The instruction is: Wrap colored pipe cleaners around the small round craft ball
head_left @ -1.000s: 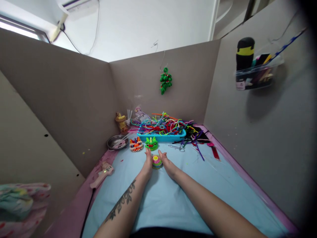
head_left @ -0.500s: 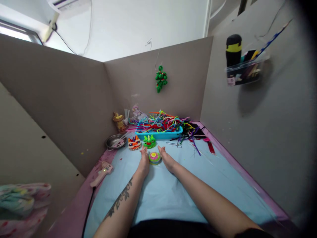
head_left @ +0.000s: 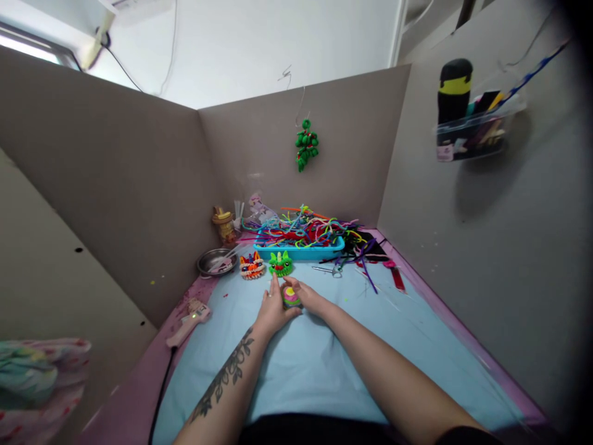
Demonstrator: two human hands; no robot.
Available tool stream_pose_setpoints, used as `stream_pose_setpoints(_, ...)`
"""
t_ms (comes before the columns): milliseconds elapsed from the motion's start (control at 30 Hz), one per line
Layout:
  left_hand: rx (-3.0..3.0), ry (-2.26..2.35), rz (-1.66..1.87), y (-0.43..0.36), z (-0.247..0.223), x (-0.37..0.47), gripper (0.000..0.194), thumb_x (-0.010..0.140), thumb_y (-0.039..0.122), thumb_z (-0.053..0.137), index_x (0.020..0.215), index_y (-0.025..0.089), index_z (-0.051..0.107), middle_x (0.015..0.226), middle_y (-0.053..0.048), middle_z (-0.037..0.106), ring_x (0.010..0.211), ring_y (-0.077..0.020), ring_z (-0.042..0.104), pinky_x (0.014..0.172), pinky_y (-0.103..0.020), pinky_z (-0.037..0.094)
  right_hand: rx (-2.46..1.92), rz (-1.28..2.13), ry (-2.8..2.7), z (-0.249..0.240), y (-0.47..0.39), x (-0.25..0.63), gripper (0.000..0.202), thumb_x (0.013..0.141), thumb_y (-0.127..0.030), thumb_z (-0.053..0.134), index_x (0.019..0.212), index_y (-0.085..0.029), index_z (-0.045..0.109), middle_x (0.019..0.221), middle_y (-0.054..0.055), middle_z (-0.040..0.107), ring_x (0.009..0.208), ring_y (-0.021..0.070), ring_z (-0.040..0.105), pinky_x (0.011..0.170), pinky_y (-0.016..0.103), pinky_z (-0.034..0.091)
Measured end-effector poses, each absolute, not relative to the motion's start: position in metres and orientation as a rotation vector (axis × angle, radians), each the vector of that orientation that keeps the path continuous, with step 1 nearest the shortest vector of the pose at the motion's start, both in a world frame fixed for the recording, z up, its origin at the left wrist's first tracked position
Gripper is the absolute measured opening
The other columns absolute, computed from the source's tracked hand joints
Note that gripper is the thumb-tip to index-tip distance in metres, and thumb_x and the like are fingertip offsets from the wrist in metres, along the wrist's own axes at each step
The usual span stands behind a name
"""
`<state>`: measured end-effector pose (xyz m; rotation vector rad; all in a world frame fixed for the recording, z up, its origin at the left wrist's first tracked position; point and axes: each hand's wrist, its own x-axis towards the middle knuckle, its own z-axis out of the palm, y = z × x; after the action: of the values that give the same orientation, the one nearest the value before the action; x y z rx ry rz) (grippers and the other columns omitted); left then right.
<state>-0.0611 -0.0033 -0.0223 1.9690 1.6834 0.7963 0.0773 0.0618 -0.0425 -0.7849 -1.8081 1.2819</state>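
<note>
A small round coiled piece [head_left: 291, 297], yellow in the centre with pink and green rings around it, lies on the light blue cloth. My left hand [head_left: 273, 311] curves round its left and near side, thumb across the front. From the right, my right hand [head_left: 307, 298] closes over its far and right edge, so both hands cup it. Just beyond my fingertips sit a green fuzzy animal head [head_left: 280, 264] and an orange and white one [head_left: 252, 266]. The underside of the round piece is hidden.
Behind is a blue tray [head_left: 301, 253] heaped with colourful pipe cleaners. Scissors [head_left: 330, 271] lie to its front right. At left are a metal bowl [head_left: 217, 263] and a corded glue gun [head_left: 189, 322]. Grey partitions [head_left: 296, 191] enclose the desk; a clear bin [head_left: 470, 139] hangs right.
Both hands have moved inward from standing flat on either side and now wrap round the coiled piece. My left thumb has come across its front. The view has shifted slightly.
</note>
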Motion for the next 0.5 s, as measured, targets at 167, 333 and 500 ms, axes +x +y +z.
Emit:
stream_pose_setpoints(167,1.953,1.665,0.824,-0.0039,-0.0197,-0.0619,0.119,0.064,0.041,0.072,0.146,0.015,-0.01,0.14,-0.021,0.044,0.137,-0.0348,0.028,0.109,-0.057,0.008,-0.798,1.25,-1.851,-0.045,0.0604,0.0788,0.09,0.07,-0.083,0.029,0.134,-0.022,0.048,0.13,0.011,0.056,0.126,0.029,0.045,0.109,0.046,0.028)
stream_pose_setpoints(333,1.963,1.653,0.815,-0.003,-0.0223,-0.0623,0.123,0.064,0.041,0.073,0.145,0.015,-0.015,0.138,-0.02,0.048,0.137,-0.0332,0.028,0.109,-0.057,0.008,-0.819,1.244,-1.856,-0.0458,0.0602,0.0789,0.085,0.076,-0.08,0.024,0.136,-0.024,0.045,0.124,0.011,0.059,0.123,0.0279,0.048,0.106,0.045,0.032)
stream_pose_setpoints(500,1.93,1.665,0.798,-0.0026,-0.022,-0.0622,0.124,0.064,0.038,0.073,0.144,0.011,-0.018,0.138,-0.024,0.046,0.136,-0.0331,0.03,0.109,-0.056,0.01,-0.831,1.234,-1.851,-0.0442,0.0615,0.0787,0.088,0.074,-0.081,0.028,0.134,-0.02,0.047,0.122,0.013,0.06,0.122,0.0298,0.048,0.107,0.047,0.03)
